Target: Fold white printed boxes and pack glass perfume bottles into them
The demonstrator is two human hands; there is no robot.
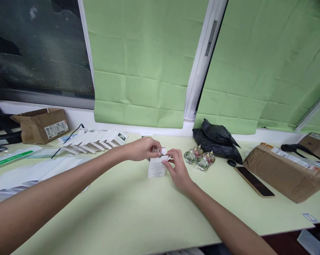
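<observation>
A small white carton [157,169] with printed text on its front stands upright on the table, its top open. My left hand [143,149] is over the carton's opening, fingers pinched on a small clear, shiny item [157,149] that is mostly hidden. My right hand [178,170] grips the carton's upper right edge near a flap between thumb and fingers. Just right of that hand lie several clear ornaments [199,157] with gold tops and red and green contents.
At left are a row of white cartons [95,141], flat white sheets [43,173] and an open brown box [44,127]. To the right are a black plastic bag [215,140], a phone [254,181], a round black cap [231,163] and a taped brown box [287,173]. Green blinds [144,63] hang behind.
</observation>
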